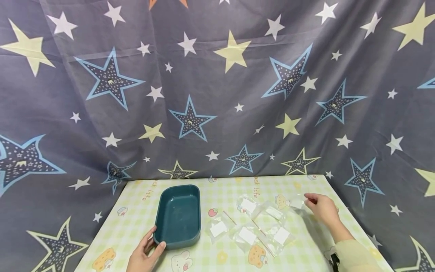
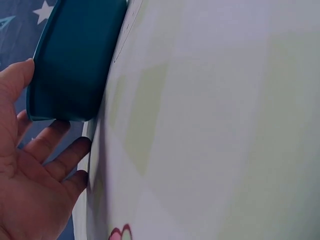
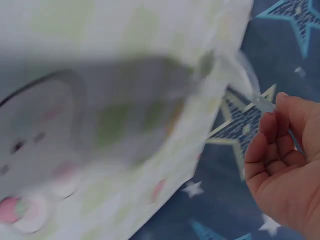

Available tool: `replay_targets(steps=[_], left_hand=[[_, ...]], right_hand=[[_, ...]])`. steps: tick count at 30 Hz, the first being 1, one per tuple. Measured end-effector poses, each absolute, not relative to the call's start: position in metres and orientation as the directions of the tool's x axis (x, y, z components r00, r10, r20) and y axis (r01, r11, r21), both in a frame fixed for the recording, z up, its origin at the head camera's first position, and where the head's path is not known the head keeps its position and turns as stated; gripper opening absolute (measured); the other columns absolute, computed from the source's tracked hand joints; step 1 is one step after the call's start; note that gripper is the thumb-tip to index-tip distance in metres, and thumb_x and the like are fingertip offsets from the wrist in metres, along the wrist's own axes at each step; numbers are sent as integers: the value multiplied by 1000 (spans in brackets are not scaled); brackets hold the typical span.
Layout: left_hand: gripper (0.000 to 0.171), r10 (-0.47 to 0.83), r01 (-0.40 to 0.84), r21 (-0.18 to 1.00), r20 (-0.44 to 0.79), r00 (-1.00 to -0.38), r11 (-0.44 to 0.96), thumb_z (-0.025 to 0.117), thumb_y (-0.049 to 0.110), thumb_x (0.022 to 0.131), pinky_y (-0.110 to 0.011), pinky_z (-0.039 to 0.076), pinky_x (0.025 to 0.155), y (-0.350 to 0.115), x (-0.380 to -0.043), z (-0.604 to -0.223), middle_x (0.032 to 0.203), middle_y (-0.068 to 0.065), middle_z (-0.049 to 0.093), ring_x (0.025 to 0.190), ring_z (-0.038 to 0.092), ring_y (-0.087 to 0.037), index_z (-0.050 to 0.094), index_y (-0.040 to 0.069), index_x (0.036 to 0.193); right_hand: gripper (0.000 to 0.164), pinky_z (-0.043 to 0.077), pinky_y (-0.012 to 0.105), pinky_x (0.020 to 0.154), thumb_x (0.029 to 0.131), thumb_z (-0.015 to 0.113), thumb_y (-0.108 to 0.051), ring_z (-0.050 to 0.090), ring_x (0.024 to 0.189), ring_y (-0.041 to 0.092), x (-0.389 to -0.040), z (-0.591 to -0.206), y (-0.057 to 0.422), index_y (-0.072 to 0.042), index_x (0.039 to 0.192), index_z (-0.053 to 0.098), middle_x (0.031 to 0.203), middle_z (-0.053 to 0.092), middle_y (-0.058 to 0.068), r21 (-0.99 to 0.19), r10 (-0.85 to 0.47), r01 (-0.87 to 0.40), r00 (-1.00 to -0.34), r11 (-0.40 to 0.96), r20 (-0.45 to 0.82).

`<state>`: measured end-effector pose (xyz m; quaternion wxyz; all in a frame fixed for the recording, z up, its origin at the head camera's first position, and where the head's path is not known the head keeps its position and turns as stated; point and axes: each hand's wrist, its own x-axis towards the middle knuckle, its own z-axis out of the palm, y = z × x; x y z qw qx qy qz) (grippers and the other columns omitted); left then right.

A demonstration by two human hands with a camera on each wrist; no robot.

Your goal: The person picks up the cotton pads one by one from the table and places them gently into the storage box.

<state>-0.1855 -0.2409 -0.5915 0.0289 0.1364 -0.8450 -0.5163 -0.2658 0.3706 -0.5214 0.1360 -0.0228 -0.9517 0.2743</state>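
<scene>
A dark teal rectangular dish (image 1: 178, 217) stands on the table's left half. My left hand (image 1: 146, 252) holds its near left corner, thumb on one side and fingers on the other. In the left wrist view, the thumb and fingertips (image 2: 61, 126) meet the dish's outer walls. My right hand (image 1: 323, 209), at the far right, pinches a small clear plastic bag (image 1: 296, 203) between thumb and index finger. The right wrist view shows the bag (image 3: 242, 75) blurred, hanging from the fingertips. Several similar clear bags with white inserts, among them one bag (image 1: 218, 228), lie spread between the hands.
A checked cloth with cartoon prints covers the table (image 1: 136, 211). Behind it hangs a grey curtain (image 1: 210, 87) patterned with stars, running along the far edge and both sides. The bags partly overlap; some have thin red strips along an edge.
</scene>
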Motion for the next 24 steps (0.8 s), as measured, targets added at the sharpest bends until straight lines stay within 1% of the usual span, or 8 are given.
replay_targets(steps=[2,3,5,6,10,16,22,24], left_hand=[[94,-261,-200,882,-91,-961,428,81,56,92,-44,59,107,-241,-184,-591,157,-31,52,143,58,-45,40,15,167],[93,-260,-198,881,-89,-961,429,81,55,93,-44,58,107,-241,-184,-590,157,-31,52,143,58,-45,40,15,167],[92,-257,-191,881,-83,-963,433,80,54,94,-45,57,109,-240,-184,-590,158,-31,52,143,57,-45,40,15,167],[92,-256,-189,881,-80,-963,435,80,54,94,-45,57,110,-240,-184,-589,158,-30,52,144,57,-44,40,15,167],[88,-254,-182,884,-75,-964,431,79,48,96,-45,56,111,-240,-182,-590,157,-30,53,144,57,-44,40,14,167],[88,-254,-179,889,-74,-964,422,80,48,96,-44,56,110,-238,-182,-593,156,-30,54,143,58,-43,40,14,167],[89,-255,-179,890,-74,-964,418,80,49,95,-46,56,110,-239,-184,-594,155,-29,56,143,59,-43,40,14,167],[89,-256,-181,889,-75,-964,420,80,48,95,-46,56,110,-240,-183,-593,155,-29,56,143,59,-43,40,14,167]], right_hand=[[30,56,66,91,100,71,-13,76,102,42,-269,-513,355,0,126,77,111,81,20,-543,105,-67,-955,837,279],[29,57,64,92,99,72,-12,76,101,41,-271,-510,347,0,126,77,111,81,20,-550,94,-91,-950,830,298],[29,61,56,92,98,74,-9,78,99,39,-275,-503,328,1,125,77,110,81,20,-571,68,-144,-940,808,334],[29,63,45,85,97,74,-6,78,96,36,-278,-500,318,2,124,78,108,82,20,-573,46,-181,-932,799,358],[28,62,29,78,95,77,-3,77,92,30,-289,-490,270,1,123,78,105,82,17,-609,-11,-279,-914,742,406],[26,62,27,78,93,79,-2,76,90,25,-294,-478,187,-2,118,81,103,82,13,-678,-99,-375,-907,632,410],[25,59,20,78,96,78,-7,75,94,23,-286,-469,106,-4,121,80,112,82,13,-746,-233,-437,-899,502,370],[26,59,20,75,97,77,-8,74,91,20,-282,-468,81,-3,123,80,113,81,13,-769,-280,-449,-892,456,355]])
